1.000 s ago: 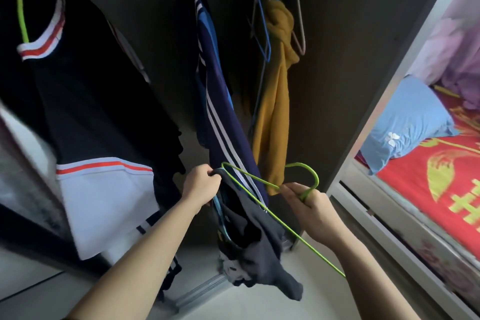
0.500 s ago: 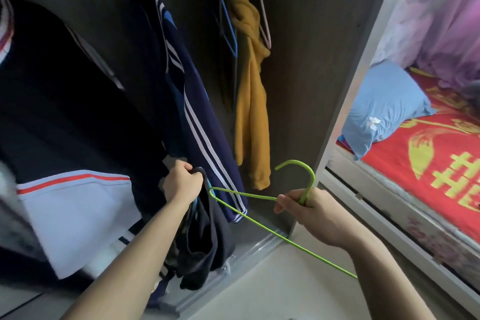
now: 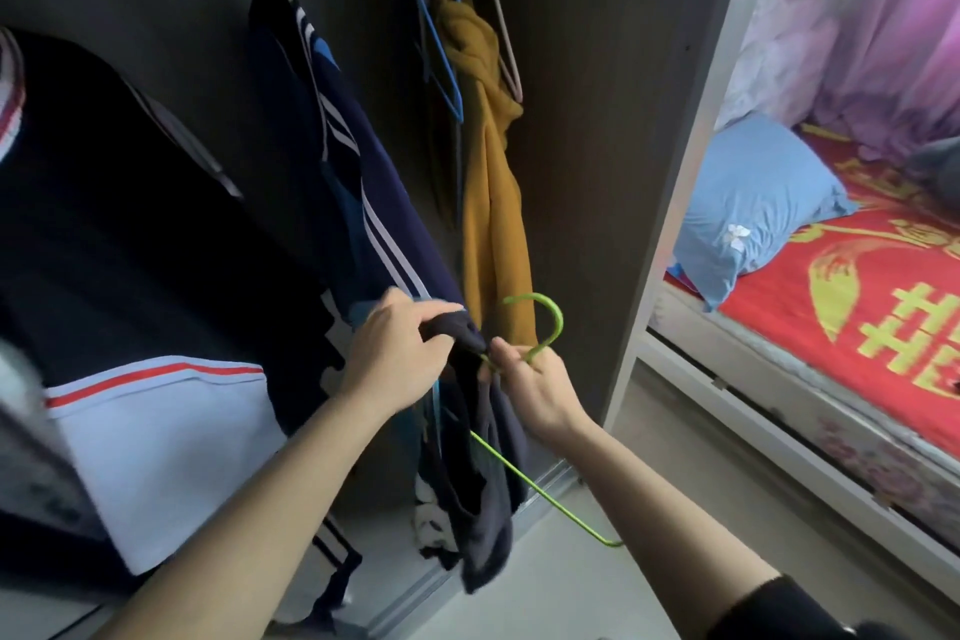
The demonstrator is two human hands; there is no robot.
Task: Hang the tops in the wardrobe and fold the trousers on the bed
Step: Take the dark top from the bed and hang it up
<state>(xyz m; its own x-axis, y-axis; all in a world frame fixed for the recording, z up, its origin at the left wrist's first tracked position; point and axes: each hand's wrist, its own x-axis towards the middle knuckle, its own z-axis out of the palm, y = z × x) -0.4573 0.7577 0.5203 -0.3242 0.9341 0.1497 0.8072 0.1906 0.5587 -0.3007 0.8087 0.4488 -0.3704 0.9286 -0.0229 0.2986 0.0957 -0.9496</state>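
Observation:
I stand at the open wardrobe (image 3: 597, 94). My left hand (image 3: 397, 353) grips the top of a dark navy top (image 3: 483, 499) that hangs down in front of me. My right hand (image 3: 530, 379) holds a green wire hanger (image 3: 550, 322) at the base of its hook, right beside the left hand. One hanger arm is under the fabric; the other sticks out toward the lower right. The bed (image 3: 852, 327) with a red cover lies to the right.
On the rail hang a black top with white and red trim (image 3: 130, 276), a navy striped jacket (image 3: 363, 203), a mustard garment (image 3: 493, 203) and empty blue and pink hangers (image 3: 441, 42). A blue pillow (image 3: 748, 203) and a dark garment (image 3: 935, 161) lie on the bed.
My left hand has pulled the dark top along the green hanger toward my right hand, so both hands now meet at the hook. The view has shifted right.

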